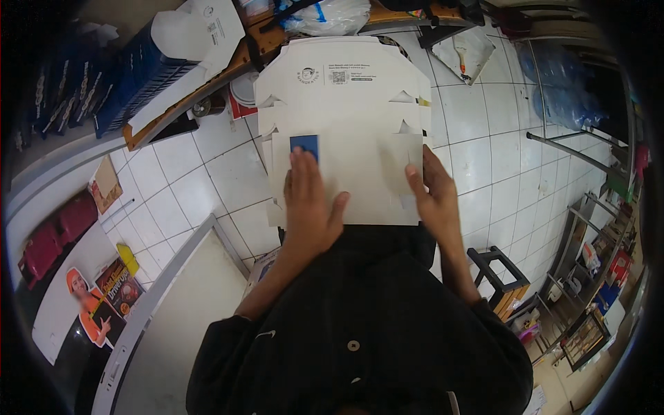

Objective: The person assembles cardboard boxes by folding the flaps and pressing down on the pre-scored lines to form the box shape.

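Observation:
A flat, die-cut white cardboard box blank lies across my lap, with slots, tabs and a small printed mark at its far end. More sheets seem to show at its edges, like a stack. On the left of the blank, a small blue flap is folded over onto the white face. My left hand rests flat over it, fingers stretched and pressing on its near part. At the right edge, my right hand grips a white side flap, thumb on top and fingers at the outer side.
A stack of blue-and-white cardboard stands on a wooden table at upper left. A plastic bag sits at the far end. Blue water bottles on a metal rack and a black stool are to the right. White tiles cover the floor.

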`<state>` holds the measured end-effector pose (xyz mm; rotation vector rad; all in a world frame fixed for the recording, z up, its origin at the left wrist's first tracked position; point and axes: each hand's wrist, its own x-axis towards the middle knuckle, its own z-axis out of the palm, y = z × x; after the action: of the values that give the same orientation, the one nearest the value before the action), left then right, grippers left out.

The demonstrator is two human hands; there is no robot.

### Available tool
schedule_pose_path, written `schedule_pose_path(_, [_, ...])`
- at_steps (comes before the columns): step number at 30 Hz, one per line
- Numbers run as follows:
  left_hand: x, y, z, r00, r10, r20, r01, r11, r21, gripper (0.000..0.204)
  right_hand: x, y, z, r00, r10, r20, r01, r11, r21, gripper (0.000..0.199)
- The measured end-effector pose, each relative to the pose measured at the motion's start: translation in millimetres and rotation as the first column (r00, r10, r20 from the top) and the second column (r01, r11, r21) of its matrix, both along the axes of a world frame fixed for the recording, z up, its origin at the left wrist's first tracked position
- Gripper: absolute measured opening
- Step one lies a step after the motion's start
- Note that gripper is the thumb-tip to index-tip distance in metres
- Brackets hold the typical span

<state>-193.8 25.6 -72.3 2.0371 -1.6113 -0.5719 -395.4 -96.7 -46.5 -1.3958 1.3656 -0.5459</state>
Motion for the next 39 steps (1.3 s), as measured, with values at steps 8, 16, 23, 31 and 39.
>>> schedule_pose_path(8, [-14,0,-30,0.995,-0.076,0.064,0.067,0.988,0.136,0.084,45,33,17,0.927,0.264,-0.266,-0.324,0.922,-0.212,0.092])
schedule_pose_path(16, [-17,2,-33,0.998,-0.054,0.042,0.049,0.992,0.119,0.083,28,12,15,0.999,-0.045,-0.023,0.044,0.998,-0.036,0.082])
schedule_pose_path(23, [-17,2,-34,0.996,-0.069,0.051,0.062,0.99,0.129,0.084,21,19,17,0.998,-0.054,0.033,0.048,0.986,0.158,0.073])
schedule_pose_path(31, [-18,1,-37,0.99,-0.076,0.121,0.057,0.987,0.152,0.081,54,50,-23,0.747,0.315,-0.585,-0.52,0.825,-0.22,0.091])
schedule_pose_path(39, [-16,0,-36,0.995,-0.068,0.076,0.059,0.992,0.114,0.084,68,40,-55,0.696,0.259,-0.67,-0.552,0.79,-0.268,0.092])
